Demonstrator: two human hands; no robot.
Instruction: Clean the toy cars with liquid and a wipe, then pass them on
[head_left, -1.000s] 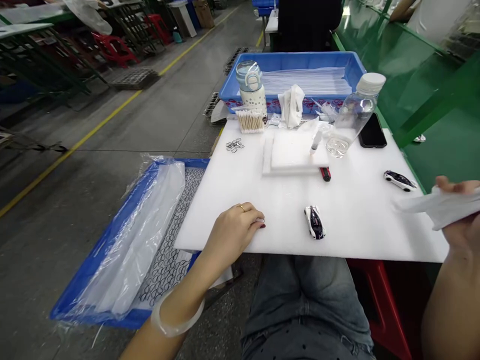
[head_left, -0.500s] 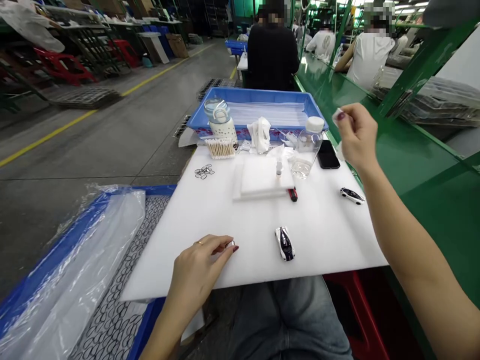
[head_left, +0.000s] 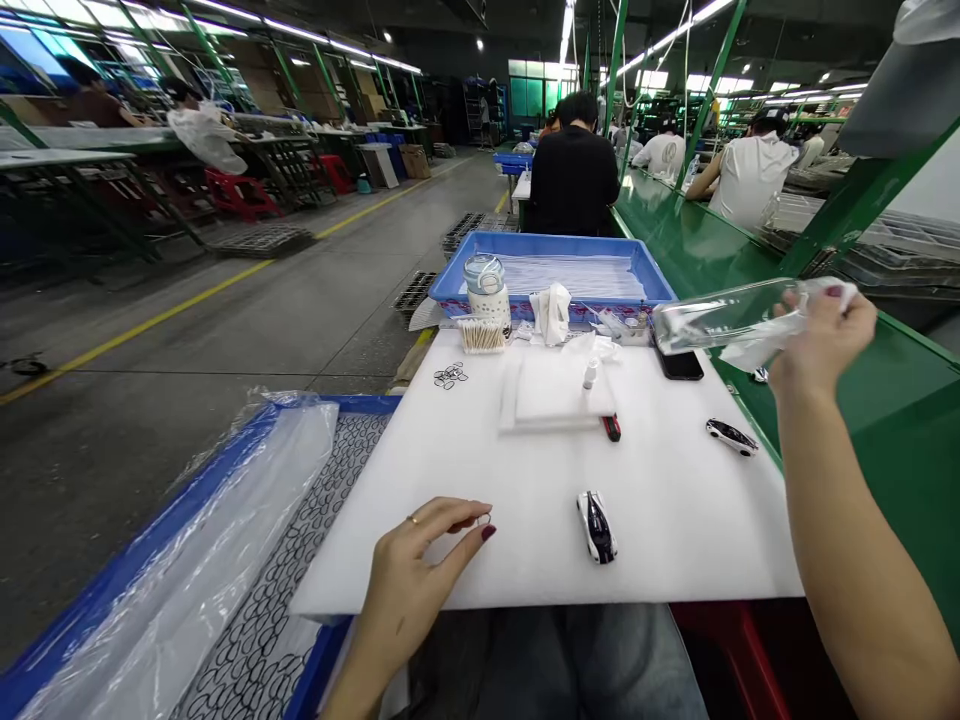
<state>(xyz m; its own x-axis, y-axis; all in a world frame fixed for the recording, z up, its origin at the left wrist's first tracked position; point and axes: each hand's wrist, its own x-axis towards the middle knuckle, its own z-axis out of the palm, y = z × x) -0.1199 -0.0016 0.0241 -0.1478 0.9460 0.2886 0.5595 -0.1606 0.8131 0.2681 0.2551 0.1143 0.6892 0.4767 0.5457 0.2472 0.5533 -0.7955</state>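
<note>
My left hand [head_left: 424, 565] rests on the near edge of the white foam board [head_left: 525, 470], thumb and forefinger pinched on a small clear ring [head_left: 484, 519]. My right hand [head_left: 821, 335] is raised above the board's far right corner. It grips a clear plastic bottle [head_left: 712, 318], tipped onto its side, together with a white cloth [head_left: 759, 352]. A white and black toy car [head_left: 596, 526] lies just right of my left hand. A second toy car [head_left: 731, 436] sits near the board's right edge.
At the back of the board are a foam pad [head_left: 559, 395], a small dropper bottle [head_left: 590, 375], a phone [head_left: 679, 365], cotton swabs [head_left: 482, 337], a flask [head_left: 486, 285] and a blue tray [head_left: 570, 270]. Loose rings [head_left: 450, 377] lie left. A blue crate [head_left: 187, 590] of parts under film sits lower left. Other people work beyond.
My right hand went up to the back right and has lifted the clear bottle off the board, tipping it sideways. My left hand has stayed put, pinching the ring. The view has tilted up.
</note>
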